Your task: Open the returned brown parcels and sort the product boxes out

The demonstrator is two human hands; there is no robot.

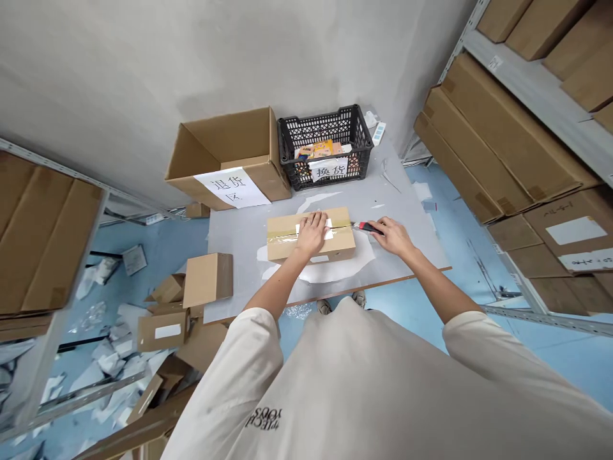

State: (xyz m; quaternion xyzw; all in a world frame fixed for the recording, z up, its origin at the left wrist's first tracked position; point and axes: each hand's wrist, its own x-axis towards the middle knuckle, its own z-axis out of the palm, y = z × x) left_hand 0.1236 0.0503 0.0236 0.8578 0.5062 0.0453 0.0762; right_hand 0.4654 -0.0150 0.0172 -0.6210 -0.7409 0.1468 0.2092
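A small taped cardboard box [335, 243] lies on the grey table [239, 243], on top of a white plastic mailer bag [335, 269]. My left hand [311, 234] rests flat on the box top with its fingers spread, pressing it down. My right hand [391, 235] is closed round a red-and-black utility knife [366, 226]. The knife's tip sits at the right end of the box's tape seam.
An open cardboard box [230, 160] with a paper sign and a black plastic basket [328, 145] holding small packages stand at the table's far edge. Shelves of flat cartons [507, 134] stand on the right. Loose boxes and bags [158, 319] litter the blue floor at the left.
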